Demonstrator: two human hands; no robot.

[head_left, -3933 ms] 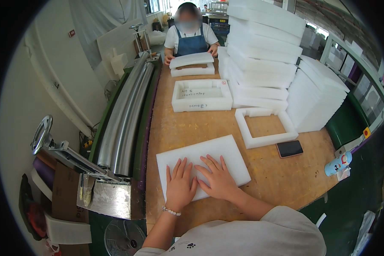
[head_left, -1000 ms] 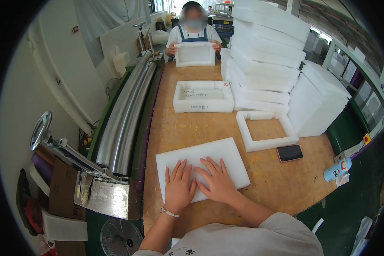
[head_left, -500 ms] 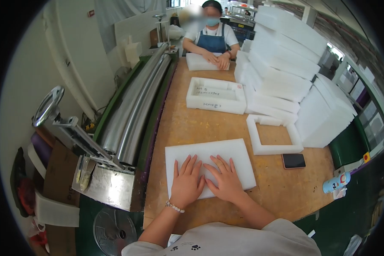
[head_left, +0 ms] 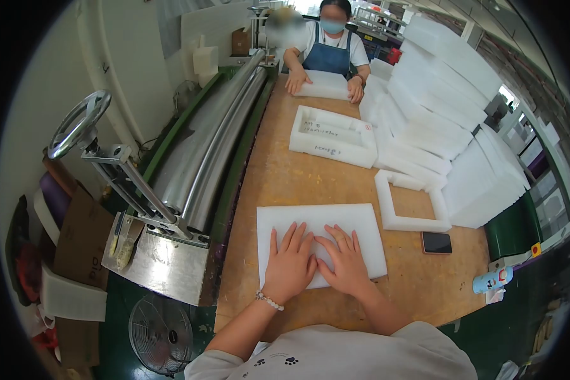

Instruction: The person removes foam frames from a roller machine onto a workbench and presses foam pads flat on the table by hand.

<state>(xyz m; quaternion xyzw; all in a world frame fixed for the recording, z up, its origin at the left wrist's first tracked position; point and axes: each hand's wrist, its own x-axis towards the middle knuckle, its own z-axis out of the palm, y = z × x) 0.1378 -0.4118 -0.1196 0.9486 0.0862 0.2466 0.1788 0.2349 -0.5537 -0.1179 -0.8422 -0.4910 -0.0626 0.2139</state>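
Note:
A white foam sheet [head_left: 316, 215] lies flat on the wooden table [head_left: 259, 171] in front of me. My left hand [head_left: 289, 269] rests palm down on its left half, fingers stretched out. On the right half lies my right hand [head_left: 345, 263], also flat with the fingers spread. The two thumbs come close together near the sheet's middle. Neither hand grasps anything.
Metal rollers [head_left: 215, 145] with a handwheel [head_left: 79, 125] run along the left. A foam tray with writing [head_left: 332, 153], a foam frame [head_left: 418, 223], a phone [head_left: 437, 242] and stacked foam blocks [head_left: 437, 107] stand right. Opposite, a co-worker [head_left: 328, 54] touches another foam piece [head_left: 323, 84].
My hands stay flat on the sheet, which sits slightly straighter in view. The co-worker's hands have moved apart to the two ends of their foam piece. The view has shifted a little.

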